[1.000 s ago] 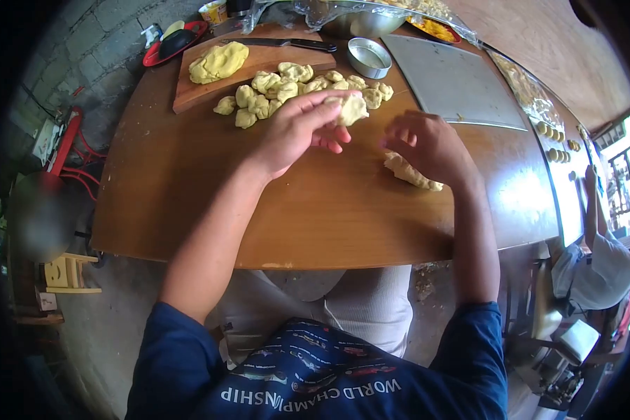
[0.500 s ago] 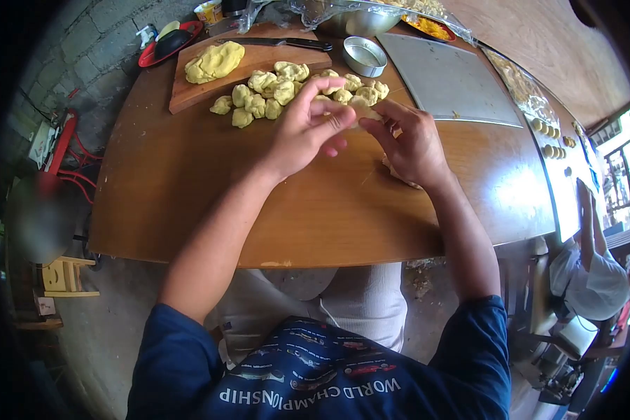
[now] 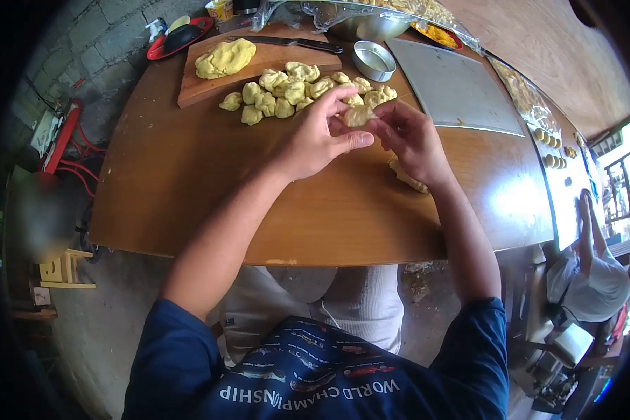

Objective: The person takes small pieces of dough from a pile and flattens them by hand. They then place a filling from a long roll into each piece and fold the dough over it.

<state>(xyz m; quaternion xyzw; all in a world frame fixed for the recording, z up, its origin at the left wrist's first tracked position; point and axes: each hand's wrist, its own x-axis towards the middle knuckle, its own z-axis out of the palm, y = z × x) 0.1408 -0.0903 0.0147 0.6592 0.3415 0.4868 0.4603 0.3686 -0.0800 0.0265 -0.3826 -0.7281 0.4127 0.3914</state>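
Between my hands, above the table, is a small flattened piece of pale dough point(image 3: 359, 116). My right hand point(image 3: 411, 138) pinches its right edge between thumb and fingers. The fingers of my left hand point(image 3: 318, 136) curl behind its left side, while the left thumb stands off below it. Beyond my hands lie several yellow dough lumps point(image 3: 284, 107) in a loose cluster. Partly hidden under my right wrist, another pale dough mass point(image 3: 407, 176) rests on the table.
A wooden board point(image 3: 189, 88) carries a large yellow dough block point(image 3: 225, 58) and a knife point(image 3: 287, 43). Near it stand a round metal tin point(image 3: 374, 61), a grey metal sheet point(image 3: 455, 87) and a metal bowl point(image 3: 371, 26). A person point(image 3: 589, 280) works at the far right.
The dough piece now shows more of its flat face, turned toward me. My left thumb has swung down away from it. The view has shifted slightly.
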